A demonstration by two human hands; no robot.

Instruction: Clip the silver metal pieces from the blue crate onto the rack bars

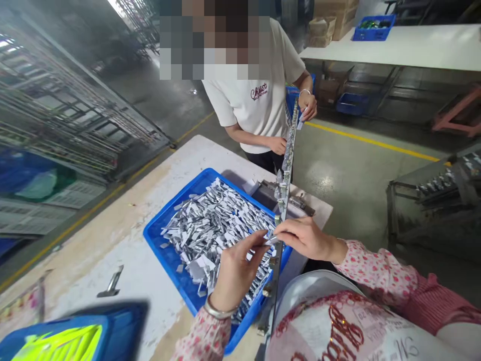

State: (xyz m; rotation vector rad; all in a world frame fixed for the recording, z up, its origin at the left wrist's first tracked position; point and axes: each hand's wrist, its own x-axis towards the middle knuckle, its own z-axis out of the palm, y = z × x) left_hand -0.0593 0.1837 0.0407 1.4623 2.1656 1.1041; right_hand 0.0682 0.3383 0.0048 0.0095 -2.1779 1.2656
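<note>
Pinching: my left hand (pixel 235 268) has thumb and forefinger closed on a small silver piece (pixel 273 240); my right hand (pixel 306 238) meets it from the other side, fingertips also pressed together on it.
Small silver piece: right at the long metal bar (pixel 284 209), above the right edge of the blue tray; its exact shape is partly hidden by my fingers.
Metal bar: running from beside my lap out toward the co-worker (pixel 259 115), with a row of small clips along it; the far stretch carries silver parts.
Blue tray: its rim (pixel 170 279) encloses a loose heap of silver pieces (pixel 218 215), with pale flat bits mixed in, and it sits aslant on the worktop (pixel 90 250).
Worktop: pale and stained; one T-shaped metal part (pixel 110 283) lies on it to the left of the tray, and a blue bin with bright yellow contents (pixel 60 346) is at the lower left.
Co-worker: facing me across the worktop in a white T-shirt, one hand (pixel 308 105) by the far end of the bar with something pale, the other hand (pixel 278 145) just beside the bar.
My sleeves: pink flowered cloth, with a bracelet (pixel 218 313) on my left wrist.
Behind: metal racks (pixel 67 110) to the left, and a blue basket (pixel 376 32) near cardboard boxes (pixel 336 20) at the upper right.
</note>
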